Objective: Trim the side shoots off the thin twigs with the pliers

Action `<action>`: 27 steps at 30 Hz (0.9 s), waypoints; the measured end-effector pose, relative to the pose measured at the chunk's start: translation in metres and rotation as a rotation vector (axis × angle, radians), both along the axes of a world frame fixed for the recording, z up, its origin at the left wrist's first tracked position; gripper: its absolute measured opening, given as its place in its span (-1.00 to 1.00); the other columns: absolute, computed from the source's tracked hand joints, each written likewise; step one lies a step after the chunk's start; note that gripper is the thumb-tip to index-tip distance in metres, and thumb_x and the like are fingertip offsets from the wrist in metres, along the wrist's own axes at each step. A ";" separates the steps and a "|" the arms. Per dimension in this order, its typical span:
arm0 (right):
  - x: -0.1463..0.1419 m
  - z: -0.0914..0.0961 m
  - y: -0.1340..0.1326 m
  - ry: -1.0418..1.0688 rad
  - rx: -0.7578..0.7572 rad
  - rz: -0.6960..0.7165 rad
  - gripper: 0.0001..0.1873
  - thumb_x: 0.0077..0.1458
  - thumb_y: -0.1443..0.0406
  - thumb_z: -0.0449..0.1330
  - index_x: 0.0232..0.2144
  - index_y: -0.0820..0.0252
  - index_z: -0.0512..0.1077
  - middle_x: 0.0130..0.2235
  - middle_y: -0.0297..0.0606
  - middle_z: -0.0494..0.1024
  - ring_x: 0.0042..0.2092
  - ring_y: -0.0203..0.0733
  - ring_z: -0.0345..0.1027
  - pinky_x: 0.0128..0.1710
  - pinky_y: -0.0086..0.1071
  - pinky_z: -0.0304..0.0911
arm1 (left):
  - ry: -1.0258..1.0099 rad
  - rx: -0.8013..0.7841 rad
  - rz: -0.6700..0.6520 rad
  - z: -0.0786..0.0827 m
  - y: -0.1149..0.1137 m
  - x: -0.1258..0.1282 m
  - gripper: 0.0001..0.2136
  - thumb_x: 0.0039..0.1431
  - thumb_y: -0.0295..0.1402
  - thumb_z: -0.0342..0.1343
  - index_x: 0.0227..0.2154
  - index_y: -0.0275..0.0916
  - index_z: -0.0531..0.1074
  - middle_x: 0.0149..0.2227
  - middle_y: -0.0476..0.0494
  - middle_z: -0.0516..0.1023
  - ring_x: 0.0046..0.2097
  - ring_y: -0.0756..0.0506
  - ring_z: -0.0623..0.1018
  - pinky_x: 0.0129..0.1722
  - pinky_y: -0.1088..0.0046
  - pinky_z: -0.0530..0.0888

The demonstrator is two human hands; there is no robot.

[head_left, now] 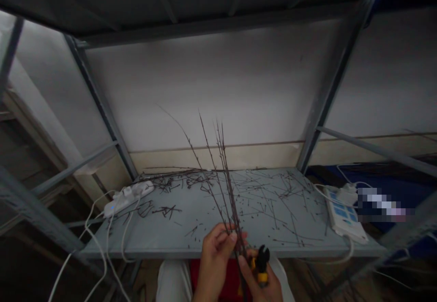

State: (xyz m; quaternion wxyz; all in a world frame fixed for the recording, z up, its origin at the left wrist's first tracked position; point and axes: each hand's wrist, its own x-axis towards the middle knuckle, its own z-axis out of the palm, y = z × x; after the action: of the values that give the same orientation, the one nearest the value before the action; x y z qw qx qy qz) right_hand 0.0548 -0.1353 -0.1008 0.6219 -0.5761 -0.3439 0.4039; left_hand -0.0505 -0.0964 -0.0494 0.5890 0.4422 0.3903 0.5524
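A bundle of long, thin, dark twigs [229, 188] rises from my hands and fans out towards the wall. My left hand [215, 259] is closed around the stems, thumb and fingers pinched together. Just right of it and lower, my right hand [262, 286] is closed on a black-and-yellow cutting tool [262, 261], its short dark jaws pointing up. The right thumb lies against the lower stems. The tool's handles are mostly hidden by the fingers. Both hands are at the front edge of the grey shelf table [153, 243], above my lap.
Short cut twigs [167, 211] and bits lie over the tabletop, with longer ones along the back. A white power strip [128, 197] with cables is at the left, another power strip [346, 215] at the right. Metal posts [336, 79] and an upper shelf [205, 2] frame the space.
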 end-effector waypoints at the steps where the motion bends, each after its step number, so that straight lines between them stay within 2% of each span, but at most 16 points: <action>1: -0.001 0.001 0.000 0.002 -0.005 -0.001 -0.39 -0.19 -0.17 0.39 -0.31 0.20 0.54 -0.31 -0.22 0.63 -0.21 0.00 0.51 -0.18 -0.31 0.42 | 0.027 0.025 0.024 0.001 0.001 -0.003 -0.67 0.09 -0.05 0.32 -0.26 -0.22 0.60 -0.25 -0.22 0.67 -0.16 -0.22 0.63 -0.14 0.33 0.53; 4: -0.001 0.008 -0.003 0.021 -0.010 0.009 -0.43 -0.15 -0.15 0.39 -0.31 0.19 0.50 -0.41 -0.32 0.54 -0.35 -0.12 0.44 -0.33 -0.37 0.38 | 0.052 0.041 0.047 0.003 0.004 -0.007 -0.69 0.07 -0.09 0.34 -0.26 -0.24 0.62 -0.30 -0.18 0.64 -0.23 -0.17 0.60 -0.18 0.37 0.51; 8: 0.001 0.021 -0.006 0.114 0.001 0.069 -0.49 -0.08 -0.12 0.37 -0.31 0.15 0.45 -0.50 -0.43 0.42 -0.48 -0.23 0.30 -0.50 -0.43 0.26 | -0.033 0.024 -0.011 0.003 0.003 -0.006 -0.71 0.15 -0.13 0.29 -0.21 -0.25 0.58 -0.35 -0.15 0.63 -0.29 -0.12 0.60 -0.18 0.36 0.51; 12: 0.004 0.023 -0.005 0.180 0.008 0.097 -0.53 -0.06 -0.06 0.39 -0.28 0.15 0.44 -0.45 -0.42 0.44 -0.41 -0.21 0.33 -0.40 -0.41 0.32 | -0.076 -0.007 -0.016 0.003 0.002 -0.004 -0.71 0.20 -0.14 0.25 -0.17 -0.26 0.54 -0.29 -0.21 0.65 -0.25 -0.14 0.63 -0.13 0.31 0.53; 14: 0.006 0.023 -0.003 0.205 0.021 0.109 -0.54 -0.05 -0.02 0.41 -0.27 0.16 0.44 -0.43 -0.40 0.45 -0.40 -0.22 0.33 -0.38 -0.41 0.32 | -0.073 0.004 -0.003 0.003 0.000 -0.003 -0.67 0.21 -0.14 0.24 -0.06 -0.24 0.50 -0.17 -0.26 0.66 -0.17 -0.17 0.64 -0.07 0.25 0.54; 17: 0.009 0.026 -0.002 0.205 0.028 0.095 -0.56 -0.04 0.02 0.42 -0.25 0.17 0.44 -0.43 -0.41 0.45 -0.42 -0.25 0.32 -0.41 -0.43 0.30 | 0.035 0.101 0.108 0.003 -0.006 -0.002 -0.56 0.21 -0.17 0.24 0.11 -0.13 0.39 0.08 -0.27 0.56 0.05 -0.21 0.58 0.08 0.19 0.48; 19: 0.012 0.031 -0.001 0.162 0.042 0.075 -0.57 -0.05 0.04 0.42 -0.25 0.18 0.47 -0.39 -0.36 0.51 -0.37 -0.22 0.38 -0.34 -0.41 0.32 | 0.159 0.190 0.146 0.002 -0.015 -0.002 -0.65 0.25 -0.19 0.20 0.06 -0.11 0.45 0.13 -0.24 0.52 0.14 -0.21 0.52 0.15 0.18 0.44; 21: 0.016 0.037 -0.001 0.112 0.066 0.092 -0.60 -0.02 0.05 0.40 -0.24 0.19 0.51 -0.29 -0.27 0.59 -0.25 -0.14 0.45 -0.21 -0.35 0.35 | 0.243 0.236 0.094 0.000 -0.025 -0.002 -0.72 0.27 -0.21 0.18 0.00 -0.12 0.51 0.11 -0.23 0.53 0.17 -0.22 0.50 0.17 0.17 0.44; 25: 0.021 0.044 0.001 0.026 0.124 0.206 -0.66 0.04 0.08 0.36 -0.22 0.18 0.55 -0.17 -0.18 0.63 -0.12 -0.05 0.48 -0.06 -0.27 0.34 | 0.174 0.139 0.017 -0.007 -0.043 -0.005 -0.49 0.18 -0.30 0.28 0.20 -0.07 0.39 0.19 -0.21 0.50 0.18 -0.22 0.50 0.22 0.14 0.40; 27: 0.021 0.044 0.001 -0.018 0.129 0.251 -0.67 0.06 0.09 0.35 -0.22 0.18 0.55 -0.17 -0.18 0.63 -0.12 -0.05 0.49 -0.06 -0.26 0.34 | 0.101 0.080 0.028 -0.011 -0.046 -0.009 -0.51 0.18 -0.30 0.28 0.18 -0.13 0.42 0.18 -0.24 0.51 0.18 -0.23 0.51 0.21 0.17 0.42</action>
State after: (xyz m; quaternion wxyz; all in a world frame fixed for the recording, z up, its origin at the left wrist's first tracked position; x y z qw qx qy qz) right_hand 0.0756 -0.1340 -0.0570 0.5992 -0.4910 -0.4441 0.4502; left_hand -0.0593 -0.1428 -0.0606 0.5427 0.4872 0.4034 0.5525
